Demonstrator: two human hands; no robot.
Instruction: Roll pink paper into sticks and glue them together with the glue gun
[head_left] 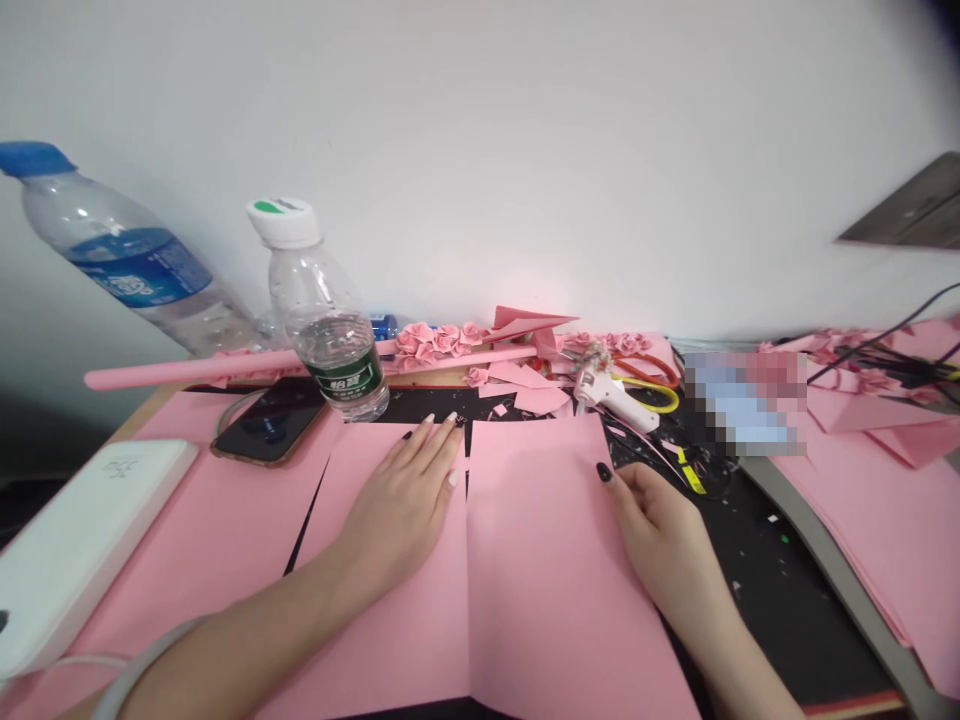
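My left hand (409,500) lies flat with its fingers extended on the left part of the pink paper (427,640). Along the right edge of the right part (536,560), my right hand (660,530) pinches the paper between thumb and curled fingers. A line runs down the middle between the two parts, with a narrow dark gap near the top. I cannot tell whether it is a fold or where two sheets meet. The right part looks slightly bowed upward. Beyond the hands lie pink paper scraps (544,400) and a glue gun (611,395).
At the left stand a water bottle (341,360), a larger blue-capped bottle (142,260), a phone (274,420) and a white power bank (97,540). Paper roses (439,345) and a pink rod (187,368) lie along the wall. Pink sheets (885,520) are stacked at right.
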